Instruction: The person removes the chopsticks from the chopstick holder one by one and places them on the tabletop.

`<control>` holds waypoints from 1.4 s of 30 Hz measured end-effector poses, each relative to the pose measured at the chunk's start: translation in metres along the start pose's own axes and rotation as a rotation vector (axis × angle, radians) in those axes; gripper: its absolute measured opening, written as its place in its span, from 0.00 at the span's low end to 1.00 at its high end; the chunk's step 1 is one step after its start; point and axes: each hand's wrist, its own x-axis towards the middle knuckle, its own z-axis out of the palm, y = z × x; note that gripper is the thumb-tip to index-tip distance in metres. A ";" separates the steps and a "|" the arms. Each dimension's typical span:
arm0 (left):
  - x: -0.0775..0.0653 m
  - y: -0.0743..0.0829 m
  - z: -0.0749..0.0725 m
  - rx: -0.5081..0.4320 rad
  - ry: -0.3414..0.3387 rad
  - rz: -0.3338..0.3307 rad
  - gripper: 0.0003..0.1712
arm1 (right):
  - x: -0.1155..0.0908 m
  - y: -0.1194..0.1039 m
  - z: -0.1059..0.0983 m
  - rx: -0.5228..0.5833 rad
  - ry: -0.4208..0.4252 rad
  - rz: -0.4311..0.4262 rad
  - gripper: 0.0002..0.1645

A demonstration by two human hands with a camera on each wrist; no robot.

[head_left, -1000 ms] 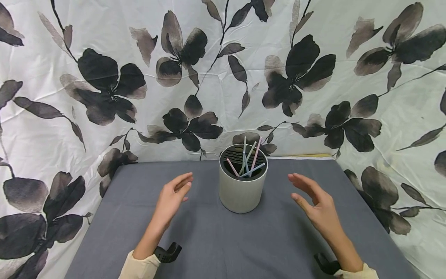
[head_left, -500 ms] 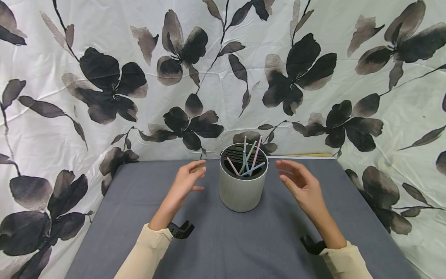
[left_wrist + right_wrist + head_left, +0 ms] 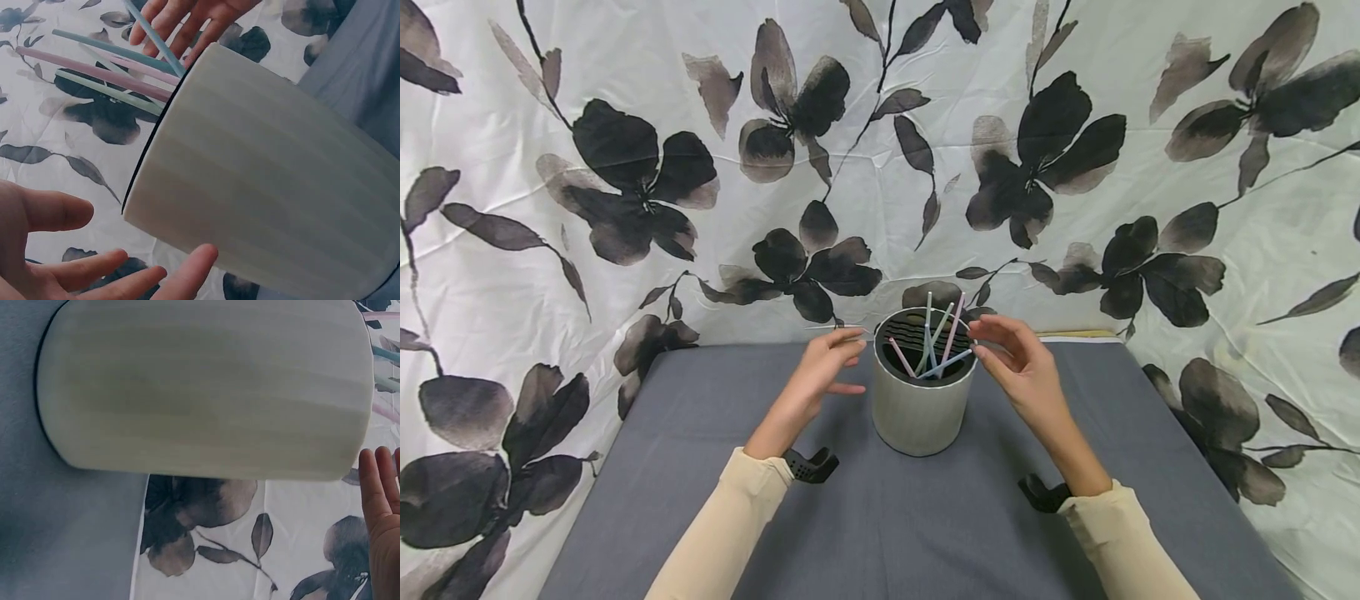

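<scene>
A pale round holder (image 3: 921, 417) with a black slotted top (image 3: 904, 326) stands upright toward the back of the table. Several thin pastel sticks, among them a pink one (image 3: 952, 327) and a blue one (image 3: 946, 364), lean out of its top at different angles. My left hand (image 3: 822, 375) is just left of the holder, fingers spread and extended toward its upper wall. On the other side, my right hand (image 3: 1022, 367) has its fingertips right at the rim, by the blue stick's end. In the right wrist view, straight fingers (image 3: 372, 487) show beside the holder's top end.
A grey cloth (image 3: 880, 533) covers the table. Behind it hangs a white curtain (image 3: 880, 167) with dark flowers. A thin yellow strip (image 3: 1078, 334) lies along the table's back edge. Each wrist wears a black device, such as the left one (image 3: 811, 467).
Both hands have moved inward and farther back, from well apart on either side to close beside the holder. The holder and its sticks have stayed in place.
</scene>
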 end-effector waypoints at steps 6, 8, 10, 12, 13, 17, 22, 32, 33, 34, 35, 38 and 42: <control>0.010 0.005 0.004 -0.028 -0.051 -0.056 0.28 | 0.010 0.001 0.009 -0.007 -0.024 0.022 0.29; 0.013 0.006 0.005 -0.035 -0.065 -0.073 0.29 | 0.012 0.002 0.011 -0.013 -0.029 0.031 0.29; 0.014 0.007 0.007 -0.043 -0.077 -0.087 0.30 | 0.013 0.003 0.013 -0.019 -0.030 0.038 0.28; 0.016 0.008 0.009 -0.048 -0.086 -0.091 0.31 | 0.015 0.005 0.015 -0.024 -0.027 0.042 0.28; 0.017 0.009 0.010 -0.050 -0.089 -0.093 0.31 | 0.015 0.005 0.016 -0.018 -0.023 0.046 0.28; 0.021 0.008 0.016 -0.040 -0.083 -0.085 0.32 | 0.017 0.006 0.020 -0.001 -0.011 0.048 0.26; 0.024 0.005 0.020 -0.037 -0.066 -0.076 0.32 | 0.018 0.005 0.024 0.004 -0.020 0.055 0.22; 0.023 0.005 0.020 -0.061 -0.073 -0.075 0.32 | 0.020 0.006 0.028 -0.021 -0.014 0.054 0.20; 0.022 0.004 0.020 -0.064 -0.073 -0.073 0.32 | 0.021 0.006 0.028 -0.018 -0.011 0.054 0.20; 0.022 0.004 0.019 -0.065 -0.073 -0.073 0.32 | 0.021 0.005 0.028 -0.020 -0.007 0.051 0.20; 0.022 0.004 0.019 -0.067 -0.072 -0.071 0.32 | 0.022 0.005 0.028 -0.015 -0.001 0.049 0.20; 0.023 0.003 0.018 -0.072 -0.071 -0.063 0.32 | 0.024 0.002 0.028 -0.017 0.022 0.032 0.21; 0.023 0.002 0.018 -0.075 -0.068 -0.051 0.32 | 0.028 -0.005 0.025 -0.005 0.047 0.007 0.21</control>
